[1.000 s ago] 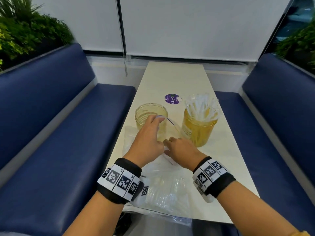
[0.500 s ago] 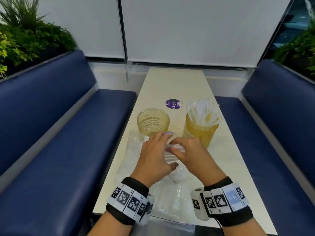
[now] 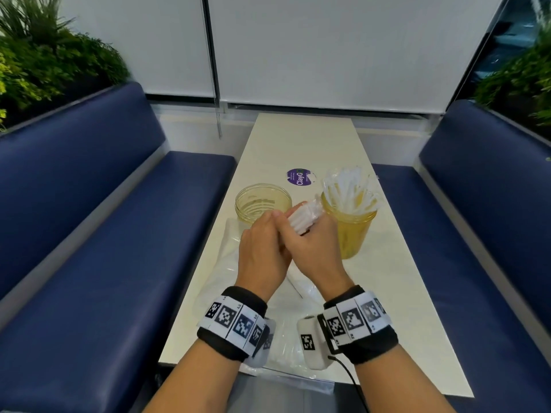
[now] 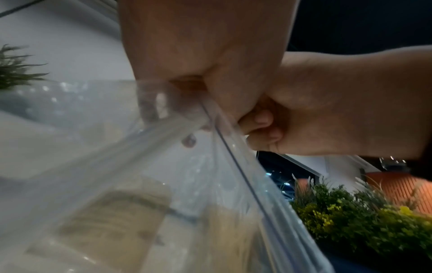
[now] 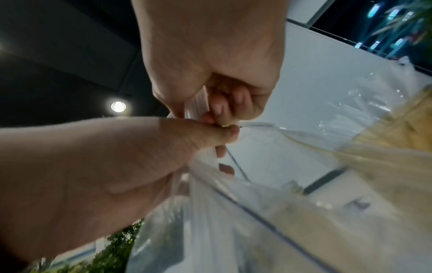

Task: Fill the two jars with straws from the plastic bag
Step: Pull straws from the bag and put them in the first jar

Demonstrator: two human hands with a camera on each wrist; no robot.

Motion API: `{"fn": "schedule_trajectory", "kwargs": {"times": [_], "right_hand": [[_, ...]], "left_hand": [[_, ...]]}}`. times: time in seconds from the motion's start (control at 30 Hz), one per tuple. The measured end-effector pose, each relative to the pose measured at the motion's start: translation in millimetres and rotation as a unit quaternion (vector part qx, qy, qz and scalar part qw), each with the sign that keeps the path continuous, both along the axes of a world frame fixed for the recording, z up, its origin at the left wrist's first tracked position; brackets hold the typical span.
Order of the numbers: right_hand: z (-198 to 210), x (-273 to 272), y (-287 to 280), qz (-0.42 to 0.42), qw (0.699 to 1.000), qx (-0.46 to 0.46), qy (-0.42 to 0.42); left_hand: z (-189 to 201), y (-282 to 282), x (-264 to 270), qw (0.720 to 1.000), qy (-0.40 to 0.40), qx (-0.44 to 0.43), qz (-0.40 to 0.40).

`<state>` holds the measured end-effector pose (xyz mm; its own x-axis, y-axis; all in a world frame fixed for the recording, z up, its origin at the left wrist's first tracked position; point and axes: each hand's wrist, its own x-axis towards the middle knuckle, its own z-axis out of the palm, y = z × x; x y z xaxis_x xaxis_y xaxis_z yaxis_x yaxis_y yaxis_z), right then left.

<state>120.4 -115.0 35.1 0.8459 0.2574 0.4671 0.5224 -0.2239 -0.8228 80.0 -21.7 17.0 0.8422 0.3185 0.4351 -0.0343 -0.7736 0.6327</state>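
Note:
Two amber see-through jars stand mid-table. The left jar [image 3: 263,204] is empty. The right jar [image 3: 350,234] holds several white wrapped straws [image 3: 347,189]. My right hand [image 3: 308,234] grips a bundle of white straws [image 3: 302,219] just in front of the two jars, its fingers curled round them [image 5: 196,105]. My left hand [image 3: 267,234] sits tight against it and pinches the zip edge of the clear plastic bag [image 4: 210,118]. The bag [image 3: 286,311] hangs from that edge down to the table under my wrists.
A purple round sticker [image 3: 299,176] lies on the long cream table [image 3: 298,138] behind the jars. Blue bench seats [image 3: 119,234] run along both sides, with green plants [image 3: 44,64] behind the backrests. White blinds close off the far end.
Both hands have come up off the bag and moved together. My right hand now holds a straw bundle drawn out of the bag, while my left keeps the bag's edge.

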Motion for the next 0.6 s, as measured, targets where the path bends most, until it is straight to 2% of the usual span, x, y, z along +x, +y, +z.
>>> {"fn": "schedule_trajectory", "kwargs": {"times": [0.07, 0.13, 0.27, 0.43, 0.53, 0.6], "right_hand": [[0, 1, 1, -0.001, 1.0, -0.009, -0.004], [13, 5, -5, -0.001, 1.0, -0.02, -0.007], [68, 26, -34, -0.018, 0.999, 0.022, -0.016], [127, 70, -74, -0.104, 0.988, 0.076, -0.082], [133, 97, -81, -0.171, 0.979, 0.018, -0.113], [118, 120, -78, -0.212, 0.968, -0.057, -0.118]], "left_hand": [[-2, 1, 0, 1.0, 0.006, -0.014, 0.005], [-4, 4, 0, 0.999, 0.03, 0.009, 0.02], [-8, 12, 0, 0.998, 0.048, 0.023, 0.039], [-6, 18, 1, 0.999, 0.034, -0.011, 0.022], [-3, 18, 2, 0.999, 0.035, -0.013, 0.018], [-2, 17, 3, 0.999, 0.043, -0.014, 0.014]]}}
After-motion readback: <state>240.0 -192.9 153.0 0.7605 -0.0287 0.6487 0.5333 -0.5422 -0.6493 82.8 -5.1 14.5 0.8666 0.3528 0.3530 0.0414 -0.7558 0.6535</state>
